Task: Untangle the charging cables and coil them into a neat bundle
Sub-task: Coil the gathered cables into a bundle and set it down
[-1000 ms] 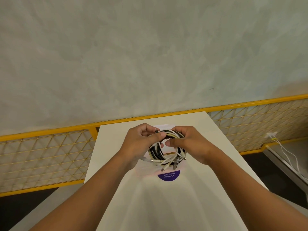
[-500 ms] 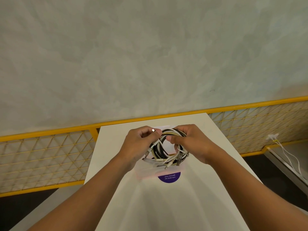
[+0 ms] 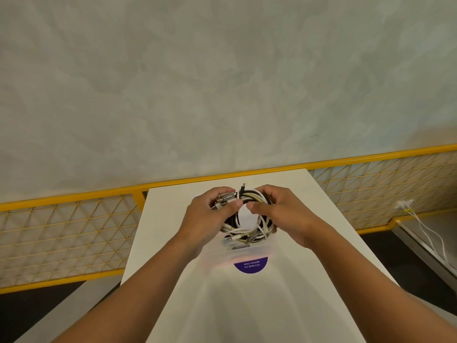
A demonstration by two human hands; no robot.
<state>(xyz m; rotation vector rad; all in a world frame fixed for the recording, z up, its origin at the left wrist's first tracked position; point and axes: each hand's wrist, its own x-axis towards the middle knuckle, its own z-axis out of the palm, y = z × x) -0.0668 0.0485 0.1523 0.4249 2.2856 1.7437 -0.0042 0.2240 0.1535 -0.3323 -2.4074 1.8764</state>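
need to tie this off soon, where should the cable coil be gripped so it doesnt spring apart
Grip the cable coil across its near arc, coming from below, where loose plug ends cross. The left hand and right hand already pinch its sides, so that arc looks unheld.

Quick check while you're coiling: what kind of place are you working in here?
Probably a shared indoor space, maybe an office pantry. The purple sticker on the white table seems to read "Let's keep our pantries clean". A yellow mesh railing runs along a plain plastered wall, and white cables are plugged in at right.
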